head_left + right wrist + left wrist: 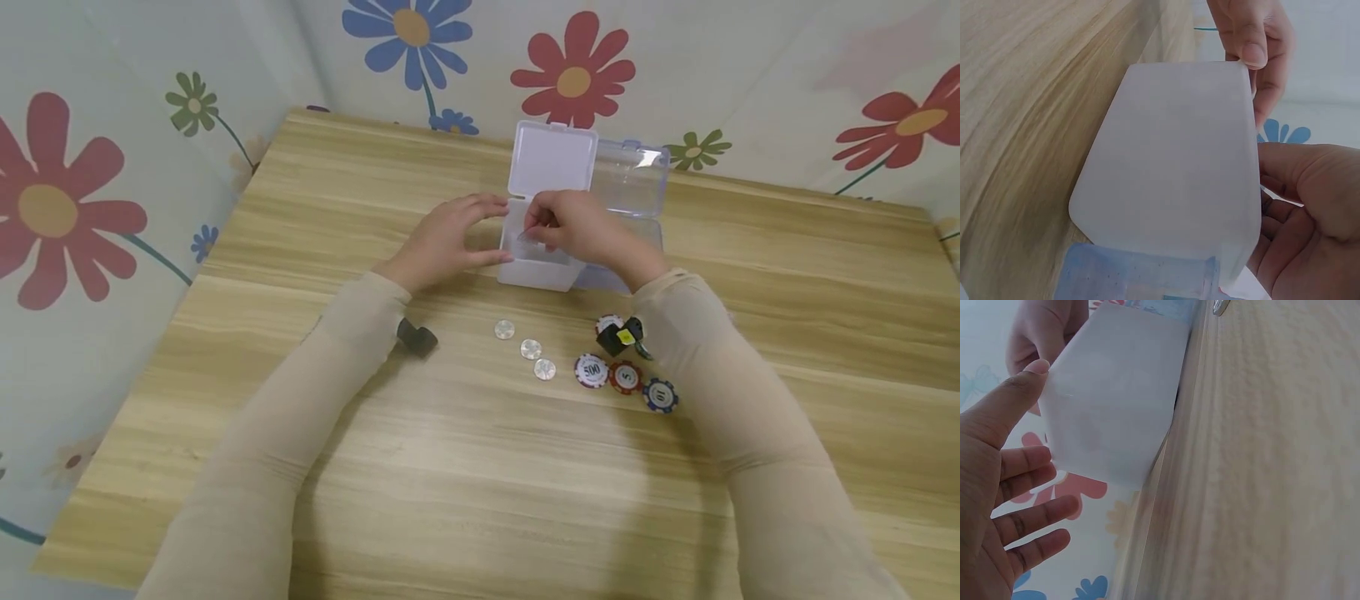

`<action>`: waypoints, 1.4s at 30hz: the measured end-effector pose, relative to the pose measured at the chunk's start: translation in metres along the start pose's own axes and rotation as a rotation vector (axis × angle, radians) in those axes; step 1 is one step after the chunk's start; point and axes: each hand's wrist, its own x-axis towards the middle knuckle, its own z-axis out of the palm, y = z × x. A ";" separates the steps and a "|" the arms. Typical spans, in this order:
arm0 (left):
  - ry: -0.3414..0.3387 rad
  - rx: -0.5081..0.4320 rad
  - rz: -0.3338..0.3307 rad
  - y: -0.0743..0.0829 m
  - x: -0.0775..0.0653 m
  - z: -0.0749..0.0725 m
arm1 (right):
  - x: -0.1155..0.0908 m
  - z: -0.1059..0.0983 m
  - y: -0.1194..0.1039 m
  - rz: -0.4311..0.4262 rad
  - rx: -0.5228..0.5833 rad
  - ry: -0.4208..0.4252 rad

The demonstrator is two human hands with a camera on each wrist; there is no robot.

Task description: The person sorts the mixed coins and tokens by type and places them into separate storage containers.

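A white plastic box (534,273) stands on the table with its lid (553,158) raised at the back. My left hand (442,242) rests against its left side, fingers mostly straight and spread, thumb tip on the front rim. Over the box opening, my right hand (577,229) has its fingertips pinched together on a small thin coin, of which only a sliver of edge (1262,187) shows. The curled fingers hide most of it. Three silver coins (531,348) lie in a slanting row in front of the box.
A clear bluish box (630,179) with its lid up stands right beside the white one. Several poker chips (592,371) lie near my right wrist, some partly hidden by the wrist camera. The flowered wall (465,75) runs behind the wooden table (450,467).
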 end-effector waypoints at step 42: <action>0.023 0.006 0.007 -0.001 -0.001 0.002 | 0.023 0.010 -0.006 0.050 -0.280 -0.218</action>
